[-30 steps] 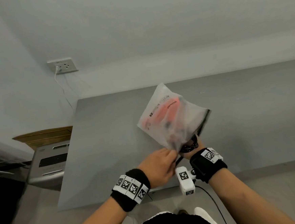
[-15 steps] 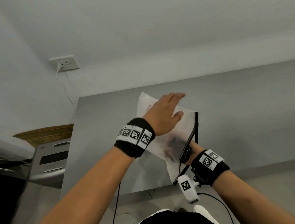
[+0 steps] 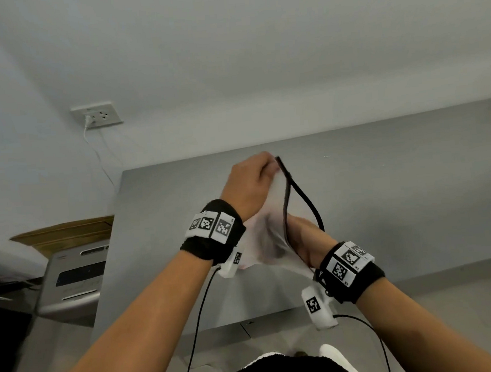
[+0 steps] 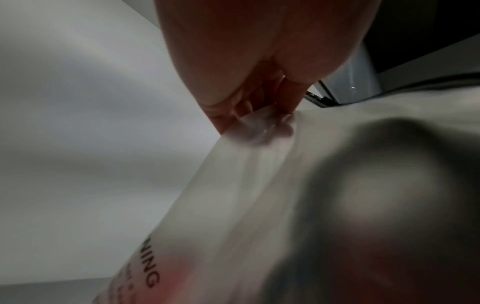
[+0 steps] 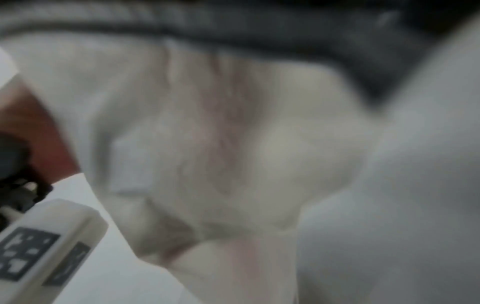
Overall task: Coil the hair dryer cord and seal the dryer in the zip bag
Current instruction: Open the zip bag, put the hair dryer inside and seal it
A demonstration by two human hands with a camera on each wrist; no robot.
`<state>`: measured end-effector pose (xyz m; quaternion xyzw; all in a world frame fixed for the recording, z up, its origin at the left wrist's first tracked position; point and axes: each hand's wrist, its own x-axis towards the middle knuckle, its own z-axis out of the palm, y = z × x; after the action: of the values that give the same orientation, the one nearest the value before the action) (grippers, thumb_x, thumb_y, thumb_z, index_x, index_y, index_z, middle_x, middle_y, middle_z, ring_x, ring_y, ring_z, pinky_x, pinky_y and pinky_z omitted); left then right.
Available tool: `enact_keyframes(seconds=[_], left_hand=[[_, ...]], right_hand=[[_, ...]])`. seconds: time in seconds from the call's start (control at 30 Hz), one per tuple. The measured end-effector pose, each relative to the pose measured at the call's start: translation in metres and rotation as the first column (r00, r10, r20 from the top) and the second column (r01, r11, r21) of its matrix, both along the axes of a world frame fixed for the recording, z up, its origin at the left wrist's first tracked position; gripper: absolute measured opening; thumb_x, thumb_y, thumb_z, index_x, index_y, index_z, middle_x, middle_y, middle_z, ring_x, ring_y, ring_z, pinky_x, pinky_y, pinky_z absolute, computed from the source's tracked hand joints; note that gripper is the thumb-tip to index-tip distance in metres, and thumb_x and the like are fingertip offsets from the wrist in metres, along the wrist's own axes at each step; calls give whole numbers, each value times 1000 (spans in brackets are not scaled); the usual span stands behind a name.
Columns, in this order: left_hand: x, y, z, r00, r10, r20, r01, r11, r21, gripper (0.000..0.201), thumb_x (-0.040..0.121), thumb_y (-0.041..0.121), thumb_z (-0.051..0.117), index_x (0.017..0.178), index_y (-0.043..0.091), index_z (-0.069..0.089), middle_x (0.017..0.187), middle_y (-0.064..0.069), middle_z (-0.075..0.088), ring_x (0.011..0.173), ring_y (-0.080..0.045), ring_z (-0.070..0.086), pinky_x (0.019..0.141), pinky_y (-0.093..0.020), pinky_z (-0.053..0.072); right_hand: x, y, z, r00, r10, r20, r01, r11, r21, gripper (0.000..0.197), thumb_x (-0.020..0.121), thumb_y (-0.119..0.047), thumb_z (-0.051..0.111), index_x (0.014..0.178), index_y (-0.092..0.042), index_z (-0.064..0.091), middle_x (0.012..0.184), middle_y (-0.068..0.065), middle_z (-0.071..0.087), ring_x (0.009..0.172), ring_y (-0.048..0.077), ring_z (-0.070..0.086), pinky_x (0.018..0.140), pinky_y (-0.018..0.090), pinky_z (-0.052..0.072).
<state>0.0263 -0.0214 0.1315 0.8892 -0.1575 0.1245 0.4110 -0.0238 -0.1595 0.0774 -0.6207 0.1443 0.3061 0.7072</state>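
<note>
The frosted zip bag (image 3: 268,242) is held up above the grey table, its black zip strip (image 3: 300,193) gaping open toward me. My left hand (image 3: 253,182) pinches the bag's upper far corner beside the strip; in the left wrist view its fingers (image 4: 288,92) clamp the plastic of the bag (image 4: 259,195). My right hand (image 3: 304,237) reaches into the bag's mouth, fingers hidden by the plastic. The dryer shows only as a pink tint (image 4: 122,288) and a dark blur inside. The right wrist view is a blur of bag (image 5: 207,144).
The grey table (image 3: 385,189) runs wide to the right and ends close to my body. A wall socket (image 3: 97,115) with a white cable sits at the upper left. A grey machine (image 3: 75,278) and a cardboard box (image 3: 66,232) stand left of the table.
My left hand left the bag's flat side and took hold of its far upper corner. The bag rose off the table and its mouth spread wider around my right hand.
</note>
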Motion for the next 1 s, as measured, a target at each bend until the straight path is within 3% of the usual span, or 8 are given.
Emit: enact_keyframes(seconds=[0.1, 0.2, 0.33, 0.4, 0.5, 0.77, 0.87, 1.0], left_hand=[[8, 27, 5, 990, 138, -9, -138, 985, -106, 17, 102, 19, 52, 88, 13, 61, 67, 5, 59, 62, -12, 54, 62, -18, 41], [10, 47, 9, 979, 202, -21, -203, 965, -163, 18, 101, 16, 51, 86, 13, 61, 68, 2, 60, 61, -10, 55, 63, -19, 44], [7, 64, 9, 943, 330, -29, -328, 919, -218, 19, 101, 16, 50, 88, 11, 62, 67, 5, 60, 56, 2, 53, 62, -13, 42], [3, 73, 4, 913, 405, -53, -405, 881, -243, 22, 102, 18, 50, 84, 14, 60, 66, 5, 60, 57, 1, 54, 64, -19, 45], [-8, 86, -9, 886, 452, -101, -463, 856, -229, 24, 103, 23, 49, 81, 18, 59, 70, 0, 64, 66, -13, 58, 70, -31, 48], [-27, 110, -14, 883, 430, -188, -465, 858, -218, 20, 100, 24, 54, 86, 18, 67, 83, 1, 75, 80, -16, 69, 77, -32, 52], [-31, 110, -13, 888, 408, -212, -454, 852, -261, 18, 102, 19, 54, 90, 14, 66, 84, 2, 75, 74, -13, 68, 66, -26, 55], [-39, 105, -13, 903, 359, -237, -427, 815, -391, 13, 102, 11, 54, 93, 11, 64, 87, -11, 77, 82, -26, 76, 82, -36, 62]], right_hand=[[-2, -3, 39, 936, 270, 225, -115, 840, -529, 63, 99, -61, 36, 83, -9, 68, 83, 6, 66, 76, 21, 60, 70, 31, 42], [2, -12, 68, 779, 494, 385, -75, 684, -725, 65, 99, -64, 27, 63, -12, 42, 66, 8, 61, 63, 25, 58, 63, 35, 42], [15, -25, 89, 666, 606, 436, -18, 597, -802, 71, 88, -77, 37, 103, -14, 65, 78, 7, 72, 71, 23, 73, 77, 43, 56], [23, -33, 98, 617, 671, 411, 103, 448, -888, 53, 89, -68, 50, 113, -24, 66, 89, 1, 74, 78, 25, 71, 81, 41, 56], [37, -43, 101, 587, 717, 376, 200, 321, -926, 17, 94, -34, 57, 98, -25, 70, 90, 5, 71, 81, 31, 66, 76, 39, 55], [45, -30, 92, 497, 773, 395, 287, 283, -915, 20, 98, -22, 51, 99, -16, 70, 86, 6, 70, 79, 30, 65, 70, 36, 50], [49, -16, 86, 474, 744, 472, 301, 366, -880, 19, 97, -23, 53, 105, -14, 68, 98, 6, 65, 87, 29, 63, 81, 41, 51], [48, 20, 82, 368, 747, 553, 275, 481, -832, 33, 95, -31, 58, 124, -16, 62, 116, 4, 59, 106, 26, 57, 93, 49, 47]])
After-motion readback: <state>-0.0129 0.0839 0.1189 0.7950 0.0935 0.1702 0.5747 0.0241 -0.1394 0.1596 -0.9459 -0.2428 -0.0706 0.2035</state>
